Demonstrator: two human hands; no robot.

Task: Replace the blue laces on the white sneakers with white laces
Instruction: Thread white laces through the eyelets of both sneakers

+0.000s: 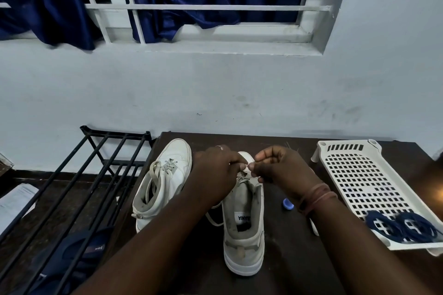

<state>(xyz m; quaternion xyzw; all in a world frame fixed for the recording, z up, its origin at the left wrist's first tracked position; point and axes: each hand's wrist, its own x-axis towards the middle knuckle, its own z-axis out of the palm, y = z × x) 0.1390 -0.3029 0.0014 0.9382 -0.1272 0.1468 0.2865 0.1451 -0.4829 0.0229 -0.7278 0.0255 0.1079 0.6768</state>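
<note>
Two white sneakers stand on a dark table [299, 270]. The left sneaker [165, 184] carries a white lace through its eyelets. The right sneaker [244, 230] stands heel toward me. Over its toe end my left hand [215, 172] and my right hand [280, 167] each pinch a white lace [247, 166] with curled fingers. A loose stretch of that lace [214, 219] hangs down the shoe's left side. Two coiled blue laces [402, 225] lie on the near end of a white perforated tray [354, 175] at the right.
A small blue cap [287, 204] lies on the table next to my right wrist. A black metal rack [79, 187] stands left of the table, with dark blue footwear [79, 251] beneath it and papers [14, 201] on the floor. A wall rises behind the table.
</note>
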